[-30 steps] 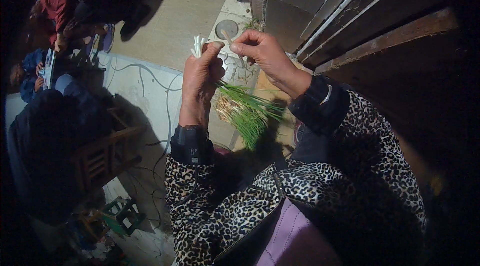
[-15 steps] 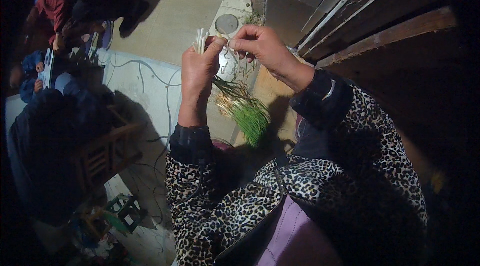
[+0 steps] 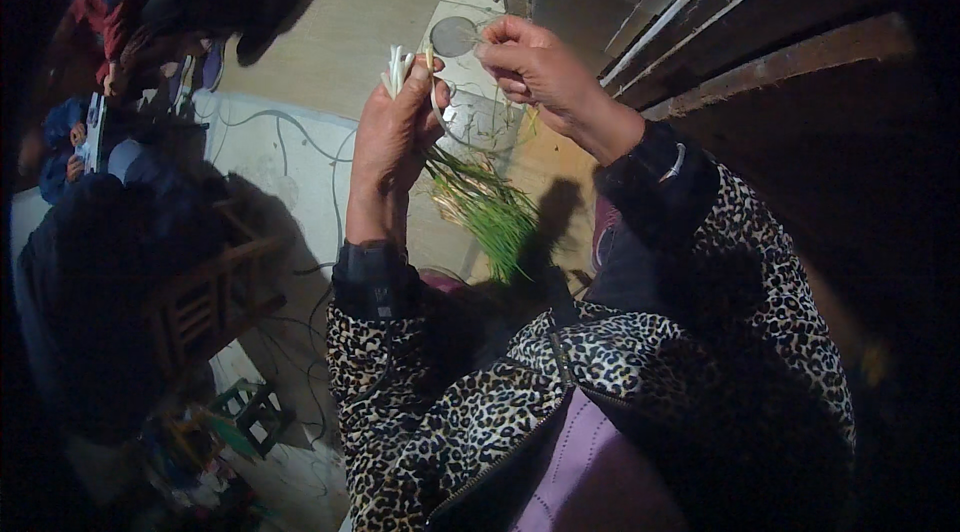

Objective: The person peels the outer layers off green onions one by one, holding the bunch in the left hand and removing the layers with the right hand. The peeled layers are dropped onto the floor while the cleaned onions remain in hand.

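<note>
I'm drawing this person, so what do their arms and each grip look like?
The left leopard-print sleeve and right leopard-print sleeve are black-and-pale fabric, with a black left cuff and black right cuff. A thin, curved, whitish mark shows on the right cuff. The left grip and right grip are ungloved hands.

Light falls on my left hand [image 3: 385, 137], my right hand [image 3: 545, 77] and the tan floor [image 3: 330, 32]; a pale patch [image 3: 472, 119] glares below. Shadow darkens the wooden chair [image 3: 215, 292], and my view's rim fades black.

Home, seemingly — slatted chair [image 3: 222, 277], green stool [image 3: 232, 432]
</note>
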Demonstrator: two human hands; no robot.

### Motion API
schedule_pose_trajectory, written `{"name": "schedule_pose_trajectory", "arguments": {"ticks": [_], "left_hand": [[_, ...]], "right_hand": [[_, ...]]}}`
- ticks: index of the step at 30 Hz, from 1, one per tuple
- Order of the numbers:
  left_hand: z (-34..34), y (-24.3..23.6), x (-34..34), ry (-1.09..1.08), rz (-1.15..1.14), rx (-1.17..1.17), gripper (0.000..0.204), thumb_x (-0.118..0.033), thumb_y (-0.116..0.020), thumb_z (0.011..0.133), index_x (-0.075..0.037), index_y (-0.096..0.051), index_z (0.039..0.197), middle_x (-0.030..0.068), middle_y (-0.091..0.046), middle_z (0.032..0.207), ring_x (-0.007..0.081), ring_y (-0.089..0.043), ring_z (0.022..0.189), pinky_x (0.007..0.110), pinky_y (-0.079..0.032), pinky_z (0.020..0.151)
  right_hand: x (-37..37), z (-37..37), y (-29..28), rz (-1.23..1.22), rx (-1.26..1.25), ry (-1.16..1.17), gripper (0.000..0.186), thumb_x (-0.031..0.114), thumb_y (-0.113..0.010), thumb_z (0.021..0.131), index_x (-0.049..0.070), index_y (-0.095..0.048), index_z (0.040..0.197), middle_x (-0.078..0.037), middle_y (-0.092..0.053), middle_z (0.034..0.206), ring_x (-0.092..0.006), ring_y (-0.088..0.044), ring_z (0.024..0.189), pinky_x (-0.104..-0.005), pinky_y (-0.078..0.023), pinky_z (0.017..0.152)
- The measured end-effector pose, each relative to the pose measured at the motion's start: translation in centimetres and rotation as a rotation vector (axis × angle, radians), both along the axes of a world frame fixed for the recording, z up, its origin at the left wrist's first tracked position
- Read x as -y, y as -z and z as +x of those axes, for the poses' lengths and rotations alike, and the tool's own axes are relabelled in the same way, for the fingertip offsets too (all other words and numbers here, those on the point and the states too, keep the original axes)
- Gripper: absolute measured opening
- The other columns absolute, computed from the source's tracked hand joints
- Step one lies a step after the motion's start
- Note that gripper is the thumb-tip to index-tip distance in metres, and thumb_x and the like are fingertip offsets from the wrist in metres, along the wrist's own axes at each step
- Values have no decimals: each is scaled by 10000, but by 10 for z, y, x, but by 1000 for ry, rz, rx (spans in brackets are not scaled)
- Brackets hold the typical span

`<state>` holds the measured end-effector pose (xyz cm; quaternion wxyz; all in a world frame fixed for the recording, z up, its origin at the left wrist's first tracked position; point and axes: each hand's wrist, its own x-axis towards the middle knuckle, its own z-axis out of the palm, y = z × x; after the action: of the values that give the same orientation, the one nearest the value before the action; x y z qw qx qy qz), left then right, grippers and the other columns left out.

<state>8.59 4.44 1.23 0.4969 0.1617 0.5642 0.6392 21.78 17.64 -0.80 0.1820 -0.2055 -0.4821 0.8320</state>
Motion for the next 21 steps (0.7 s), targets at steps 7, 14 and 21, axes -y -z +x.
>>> {"name": "schedule_pose_trajectory", "arguments": {"ticks": [7, 14, 21], "left_hand": [[10, -2, -3, 87, -44, -258, 211, -271, -574, 940, -60, -575, 940, -28, -557, 687, 16, -399, 510, 177, -299, 448], [11, -5, -1, 124, -119, -321, 263, -266, -542, 936, -65, -580, 771, -58, -462, 572, 24, -361, 465, 198, -251, 430], [10, -1, 0, 106, -81, -212, 307, -293, -526, 938, -77, -569, 725, -77, -415, 540, 24, -331, 444, 203, -221, 417]], "right_hand": [[7, -7, -6, 230, 19, 51, 148, 146, -650, 861, 0, -628, 877, -28, -621, 776, -78, -562, 695, -226, -443, 611], [6, -6, -6, 367, 32, 49, 149, 133, -631, 857, -11, -637, 821, -32, -626, 720, -76, -549, 620, -221, -437, 575], [6, -4, -9, 368, 66, 21, 148, 137, -619, 863, -7, -646, 842, -8, -621, 698, -33, -485, 512, -180, -374, 457]]}}
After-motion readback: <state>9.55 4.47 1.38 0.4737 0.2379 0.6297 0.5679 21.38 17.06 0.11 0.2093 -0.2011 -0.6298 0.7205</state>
